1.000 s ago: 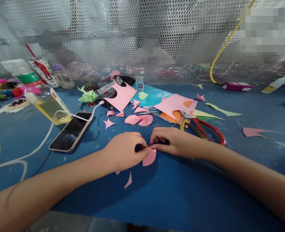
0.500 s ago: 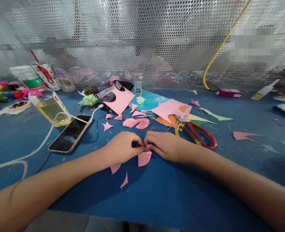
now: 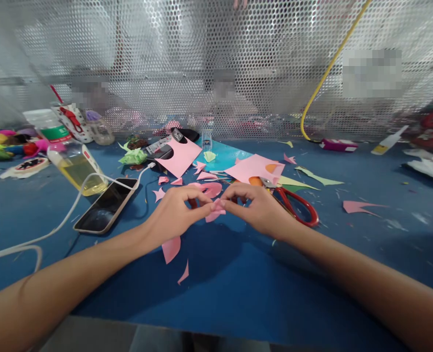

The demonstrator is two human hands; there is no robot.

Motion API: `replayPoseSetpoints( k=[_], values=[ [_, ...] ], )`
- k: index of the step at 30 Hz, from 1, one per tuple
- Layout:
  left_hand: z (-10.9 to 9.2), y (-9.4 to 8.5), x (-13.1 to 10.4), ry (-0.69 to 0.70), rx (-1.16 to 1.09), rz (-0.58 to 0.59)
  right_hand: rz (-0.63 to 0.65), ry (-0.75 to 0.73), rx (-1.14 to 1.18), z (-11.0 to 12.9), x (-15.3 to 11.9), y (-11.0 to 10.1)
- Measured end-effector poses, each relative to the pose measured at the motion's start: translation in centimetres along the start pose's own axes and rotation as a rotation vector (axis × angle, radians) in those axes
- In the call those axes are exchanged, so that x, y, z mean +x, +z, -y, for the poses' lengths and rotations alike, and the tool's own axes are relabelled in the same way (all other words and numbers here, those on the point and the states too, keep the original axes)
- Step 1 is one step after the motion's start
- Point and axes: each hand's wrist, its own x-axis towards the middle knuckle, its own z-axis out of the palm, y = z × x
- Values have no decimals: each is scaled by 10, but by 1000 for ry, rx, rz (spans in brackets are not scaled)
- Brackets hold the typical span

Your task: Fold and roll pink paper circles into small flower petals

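Note:
A small folded pink paper piece [image 3: 215, 210] is pinched between both hands above the blue table [image 3: 216, 293]. My left hand [image 3: 178, 208] grips its left side with thumb and fingers closed. On its right side, my right hand [image 3: 258, 208] pinches it the same way. A rounded pink piece [image 3: 171, 249] lies below my left wrist, with a thin pink sliver [image 3: 184, 274] nearer the front edge. Behind the hands are a curled pink piece [image 3: 212, 189] and cut pink sheets [image 3: 180, 155]. Red-handled scissors [image 3: 304, 208] lie partly behind my right hand.
At the left are a phone [image 3: 106, 208] with a white cable, a tilted bottle of yellow liquid [image 3: 77, 166] and a patterned cup [image 3: 75, 122]. A perforated metal screen [image 3: 275, 63] stands behind. A glue bottle [image 3: 389, 141] and pink scrap [image 3: 361, 208] lie right.
Both hands have risen and moved slightly away from the front edge, lifting the pink piece between them. The camera view has shifted a little.

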Motion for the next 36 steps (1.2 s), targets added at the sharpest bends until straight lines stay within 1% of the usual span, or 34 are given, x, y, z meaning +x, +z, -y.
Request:
replayPoseSetpoints(
  k=[3,8,14,18,24,29,32,34,36],
  values=[
    [0,0,-1,37,-9,-35,-66,-69,-4,3,-1,0],
    [-1,-2,-3,60,-46,-91,-121,-140,40,9,-2,1],
    [-4,-3,-4,79,-114,-96,-146,-193,11,12,-3,1],
    [-3,-2,-4,158,-111,-123,-171,-236,-12,12,-3,3],
    [-2,-4,-3,294,15,-168,-224,-244,-47,14,-5,5],
    [-1,-2,-6,409,43,-261,-214,-212,41,18,-7,5],
    [-3,-2,-7,420,29,-317,-212,-168,86,19,-7,4],
    [-3,-2,-6,407,21,-323,-214,-167,66,20,-6,4],
    [-4,-2,-5,396,29,-310,-209,-197,6,19,-6,3]
  ],
)
